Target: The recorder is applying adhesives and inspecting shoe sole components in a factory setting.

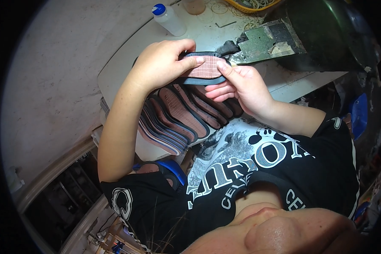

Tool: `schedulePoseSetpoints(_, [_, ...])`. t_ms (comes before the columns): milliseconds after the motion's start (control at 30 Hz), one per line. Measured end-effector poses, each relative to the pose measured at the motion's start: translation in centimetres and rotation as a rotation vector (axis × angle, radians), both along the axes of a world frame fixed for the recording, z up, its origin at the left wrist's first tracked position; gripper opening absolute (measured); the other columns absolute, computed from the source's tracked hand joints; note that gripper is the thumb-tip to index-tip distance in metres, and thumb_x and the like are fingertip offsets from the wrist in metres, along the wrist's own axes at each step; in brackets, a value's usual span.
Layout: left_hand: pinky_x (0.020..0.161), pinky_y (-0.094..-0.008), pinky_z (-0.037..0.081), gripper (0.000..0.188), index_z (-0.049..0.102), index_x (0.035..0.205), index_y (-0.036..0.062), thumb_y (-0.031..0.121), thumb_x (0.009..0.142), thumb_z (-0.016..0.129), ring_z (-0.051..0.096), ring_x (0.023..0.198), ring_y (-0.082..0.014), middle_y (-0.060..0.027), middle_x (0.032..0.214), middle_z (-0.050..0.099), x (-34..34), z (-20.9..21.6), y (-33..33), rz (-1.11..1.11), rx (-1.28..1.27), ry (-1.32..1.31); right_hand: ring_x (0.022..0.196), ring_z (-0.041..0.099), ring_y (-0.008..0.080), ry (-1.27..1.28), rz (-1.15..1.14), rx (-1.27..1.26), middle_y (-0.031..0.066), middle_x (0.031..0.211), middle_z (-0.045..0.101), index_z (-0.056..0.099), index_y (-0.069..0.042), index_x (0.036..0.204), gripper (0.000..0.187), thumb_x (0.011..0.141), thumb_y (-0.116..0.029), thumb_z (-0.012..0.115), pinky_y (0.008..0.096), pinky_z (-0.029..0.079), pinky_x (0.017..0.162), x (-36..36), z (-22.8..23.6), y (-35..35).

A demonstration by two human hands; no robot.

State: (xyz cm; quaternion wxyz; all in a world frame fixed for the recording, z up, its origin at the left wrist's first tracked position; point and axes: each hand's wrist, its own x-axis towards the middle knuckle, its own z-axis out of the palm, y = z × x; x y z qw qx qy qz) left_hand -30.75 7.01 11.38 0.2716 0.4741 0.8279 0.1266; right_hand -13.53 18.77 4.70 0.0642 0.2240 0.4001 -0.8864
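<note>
Your left hand [158,63] grips the insole [203,67] from its left end, thumb laid across the pink ribbed face; your right hand [241,86] closes on the right end, fingers curled beneath. Insole sits between both hands, long axis running left to right, its right tip just beside the dark machine head [262,42]. Right hand is nearer the machine. Below the hands, a fanned stack of insoles [182,116] lies on the white table [127,55]. A blue-capped bottle [168,19] stands well apart, upper left.
</note>
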Motion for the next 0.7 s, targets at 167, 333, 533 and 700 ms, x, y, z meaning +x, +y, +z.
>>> schedulePoseSetpoints(167, [0.057,-0.0335,0.042,0.036,0.059,0.084,0.0014,0.037,0.087,0.061,0.052,0.060,-0.0165,-0.0087,0.064,0.055,1.0,-0.9,-0.6,0.144,-0.067,-0.161,0.077,0.070,0.0225,0.002,-0.008,-0.003,0.0177,0.092,0.067,0.060,0.007,0.105,0.045,0.096,-0.036,0.053,0.0268,0.058,0.066,-0.2,0.2,0.2])
schedulePoseSetpoints(333, [0.052,-0.0332,0.041,0.041,0.061,0.081,-0.0007,0.040,0.089,0.060,0.049,0.055,-0.0141,-0.0075,0.061,0.057,1.7,-1.8,-1.5,0.175,-0.083,-0.340,0.075,0.070,0.0184,0.022,0.000,-0.011,0.0151,0.091,0.068,0.061,0.006,0.102,0.039,0.095,-0.032,0.056,0.0235,0.058,0.063,-0.1,0.0,0.5])
schedulePoseSetpoints(533, [0.053,-0.0244,0.044,0.039,0.064,0.082,0.0008,0.038,0.092,0.060,0.055,0.059,-0.0075,-0.0032,0.070,0.062,3.4,-2.4,-1.3,0.434,-0.108,-0.639,0.070,0.068,0.0123,0.054,0.038,0.071,0.0111,0.087,0.069,0.064,0.002,0.098,0.030,0.092,-0.027,0.059,0.0195,0.055,0.061,0.1,-0.4,1.2])
schedulePoseSetpoints(700, [0.039,-0.0216,0.041,0.043,0.062,0.072,0.0017,0.040,0.091,0.060,0.052,0.040,-0.0108,-0.0076,0.056,0.061,4.8,-0.8,-0.6,0.566,-0.101,-0.782,0.075,0.066,0.0159,0.096,0.047,-0.089,0.0109,0.091,0.068,0.063,0.005,0.098,0.026,0.091,-0.020,0.060,0.0266,0.054,0.069,-0.1,-1.5,1.7])
